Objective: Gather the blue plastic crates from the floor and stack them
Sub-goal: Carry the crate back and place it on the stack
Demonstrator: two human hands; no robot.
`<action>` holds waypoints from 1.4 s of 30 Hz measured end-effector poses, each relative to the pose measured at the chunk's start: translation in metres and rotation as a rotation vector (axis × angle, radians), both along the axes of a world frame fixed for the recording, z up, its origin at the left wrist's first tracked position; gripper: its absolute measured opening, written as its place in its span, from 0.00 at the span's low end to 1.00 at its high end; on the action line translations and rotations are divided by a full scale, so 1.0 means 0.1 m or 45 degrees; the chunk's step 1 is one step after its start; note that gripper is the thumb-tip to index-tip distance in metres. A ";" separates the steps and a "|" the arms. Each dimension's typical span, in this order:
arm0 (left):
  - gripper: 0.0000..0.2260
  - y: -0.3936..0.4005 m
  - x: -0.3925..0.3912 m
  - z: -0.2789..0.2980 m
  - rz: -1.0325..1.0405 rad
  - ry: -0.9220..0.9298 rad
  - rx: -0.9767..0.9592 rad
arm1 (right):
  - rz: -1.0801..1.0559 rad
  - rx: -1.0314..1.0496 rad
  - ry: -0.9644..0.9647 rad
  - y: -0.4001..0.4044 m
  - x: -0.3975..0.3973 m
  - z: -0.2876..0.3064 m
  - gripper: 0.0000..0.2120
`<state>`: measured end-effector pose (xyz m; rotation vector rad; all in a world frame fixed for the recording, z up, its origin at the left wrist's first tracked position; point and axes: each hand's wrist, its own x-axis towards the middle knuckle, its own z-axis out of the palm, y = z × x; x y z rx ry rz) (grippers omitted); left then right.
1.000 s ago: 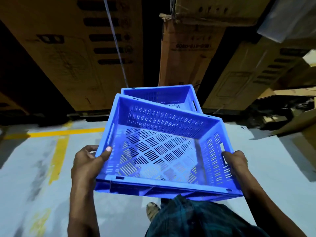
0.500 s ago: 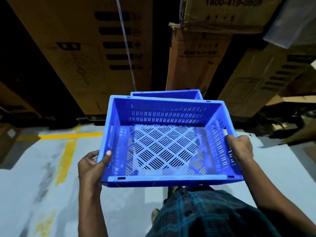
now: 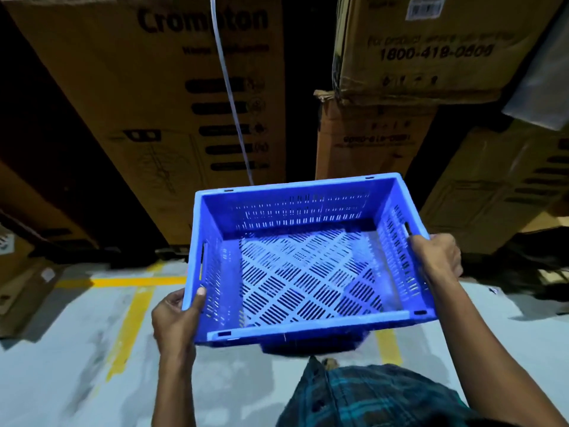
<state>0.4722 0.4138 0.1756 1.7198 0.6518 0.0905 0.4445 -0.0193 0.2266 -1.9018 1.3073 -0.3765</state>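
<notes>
You are carrying one blue crate (image 3: 308, 260) in the air in front of your body, open side up and close to level, its slotted floor and perforated walls bare of any load. Your left hand (image 3: 175, 318) grips its near left corner, thumb hooked over the rim and the other fingers curled underneath the wall. Your right hand (image 3: 438, 260) clasps the right side wall just beside the handle slot, fingers wrapped over the rim. Beneath the near edge a darker blue shape (image 3: 311, 345) pokes out; it may be another crate below, but too little of it shows to tell. Under that lies the pale floor (image 3: 61, 365) with yellow painted lines (image 3: 129, 322), and your checked garment (image 3: 369, 399) fills the bottom of the view. Ahead, tall cardboard cartons (image 3: 172, 118) stand along the wall, with a thin white strap (image 3: 231, 90) hanging in front of one. As for progress, this crate is gathered but not yet set down, so the stacking looks only partly done; how many crates remain is out of view.
</notes>
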 end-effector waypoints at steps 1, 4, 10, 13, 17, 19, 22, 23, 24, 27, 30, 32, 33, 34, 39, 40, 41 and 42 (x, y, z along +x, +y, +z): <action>0.18 -0.06 0.13 -0.01 -0.002 -0.011 0.017 | -0.012 0.002 -0.021 -0.06 0.12 0.00 0.18; 0.16 -0.33 0.51 -0.09 -0.014 0.003 0.106 | -0.035 0.013 -0.039 -0.27 0.48 -0.05 0.19; 0.15 -0.77 1.03 -0.12 -0.007 0.134 0.347 | 0.007 0.032 0.049 -0.57 1.06 -0.28 0.17; 0.15 -0.83 1.30 -0.11 -0.047 0.200 0.489 | 0.033 0.001 0.136 -0.67 1.23 -0.35 0.18; 0.16 -0.93 1.54 -0.16 -0.118 0.243 0.557 | 0.011 -0.015 0.173 -0.79 1.34 -0.43 0.17; 0.14 -0.99 1.63 -0.15 -0.148 0.266 0.585 | -0.023 -0.029 0.195 -0.83 1.39 -0.48 0.17; 0.14 -0.97 1.70 -0.20 -0.225 0.333 0.692 | -0.042 -0.059 0.277 -0.87 1.42 -0.52 0.17; 0.14 -0.95 1.69 -0.22 -0.266 0.358 0.729 | -0.044 -0.067 0.304 -0.87 1.43 -0.54 0.18; 0.14 -0.93 1.68 -0.23 -0.304 0.376 0.760 | -0.040 -0.082 0.325 -0.87 1.43 -0.55 0.18; 0.15 -0.88 1.66 -0.25 -0.401 0.406 0.824 | -0.001 -0.227 0.392 -0.79 1.39 -0.58 0.16; 0.14 -0.86 1.66 -0.24 -0.456 0.400 0.855 | 0.032 -0.398 0.430 -0.67 1.35 -0.64 0.17; 0.14 -0.88 1.65 -0.22 -0.466 0.385 0.875 | 0.060 -0.484 0.422 -0.61 1.31 -0.67 0.17; 0.14 -0.90 1.63 -0.21 -0.466 0.373 0.881 | 0.074 -0.536 0.420 -0.58 1.28 -0.67 0.17; 0.14 -0.90 1.60 -0.20 -0.466 0.350 0.885 | 0.083 -0.582 0.421 -0.55 1.24 -0.69 0.18; 0.16 -0.88 1.46 -0.14 -0.472 0.139 0.897 | 0.072 -0.619 0.439 -0.40 1.13 -0.65 0.26; 0.16 -0.88 1.43 -0.14 -0.480 0.078 0.897 | 0.079 -0.608 0.458 -0.36 1.12 -0.65 0.27; 0.17 -0.88 1.42 -0.14 -0.488 0.010 0.898 | 0.092 -0.598 0.470 -0.32 1.11 -0.65 0.29; 0.18 -0.89 1.41 -0.15 -0.510 -0.058 0.903 | 0.100 -0.592 0.476 -0.25 1.07 -0.67 0.31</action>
